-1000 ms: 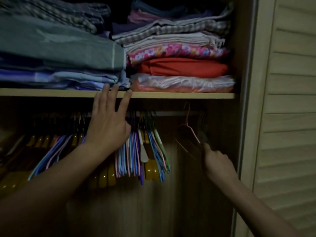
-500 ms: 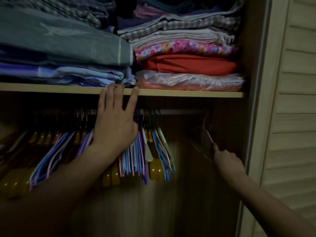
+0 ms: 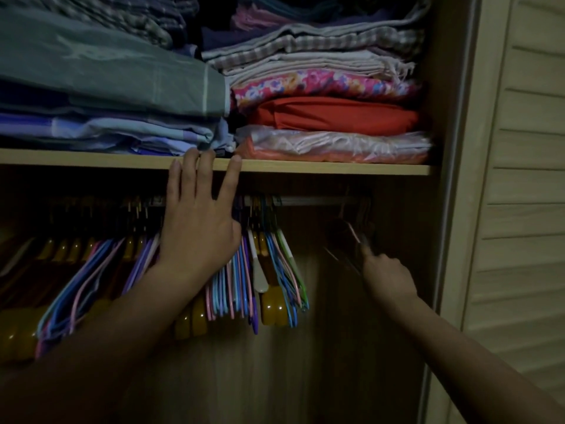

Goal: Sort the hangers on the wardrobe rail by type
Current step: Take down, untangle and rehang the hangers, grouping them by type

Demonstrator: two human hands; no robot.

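A metal rail [image 3: 312, 201] runs under the shelf in the dark wardrobe. A crowd of thin coloured hangers [image 3: 235, 286] mixed with thick yellow-brown wooden hangers [image 3: 272, 307] hangs on its left and middle part. My left hand [image 3: 201, 228] lies flat against that bunch, fingers straight up, fingertips on the shelf edge [image 3: 336, 168]. At the rail's right end hang a few dark and pink thin hangers [image 3: 351, 234]. My right hand [image 3: 388, 276] grips their lower part; they are blurred and hard to make out.
Folded cloths are stacked on the shelf: a grey-green pile [image 3: 107, 75] at left, a floral and red pile [image 3: 330, 114] at right. A louvred door [image 3: 526, 209] stands at the right. The rail between the two hanger groups is bare.
My right hand with the dark hangers has moved right along the rail, toward the wardrobe's side wall. My left hand stays on the coloured bunch. The view has shifted slightly left.
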